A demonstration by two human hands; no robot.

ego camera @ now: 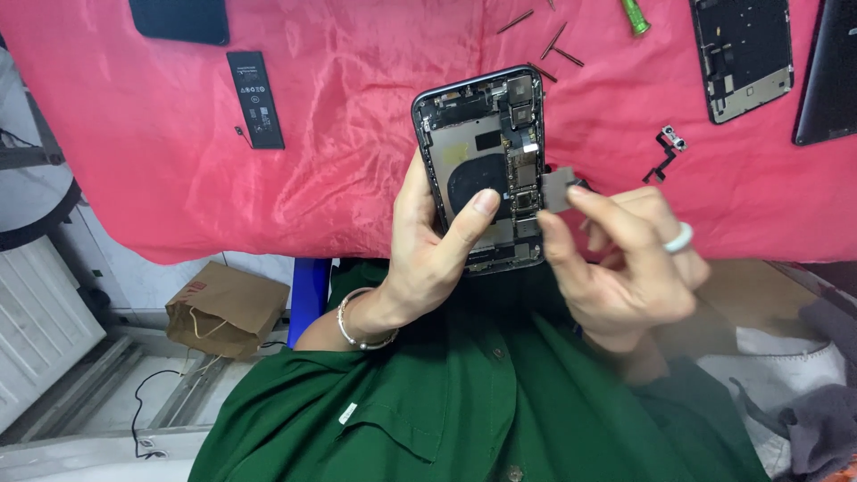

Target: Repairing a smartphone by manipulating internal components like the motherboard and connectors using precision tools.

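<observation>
My left hand (436, 250) grips an opened phone body (473, 134) with its back cover off, thumb pressed on the round dark coil inside. My right hand (625, 259), with a pale ring on one finger, pinches a small grey metal part (558, 189) at the phone's right edge, beside the circuit board. The phone is held upright over the near edge of a red cloth (357, 152). A bead bracelet circles my left wrist.
On the red cloth lie a black phone battery (255, 98), a second stripped phone frame (743, 55), a dark panel (826, 76) at the right edge, a small camera flex part (668, 150), several thin metal tools (549, 45), and a green tool tip (636, 18). A brown paper bag (228, 308) sits on the floor.
</observation>
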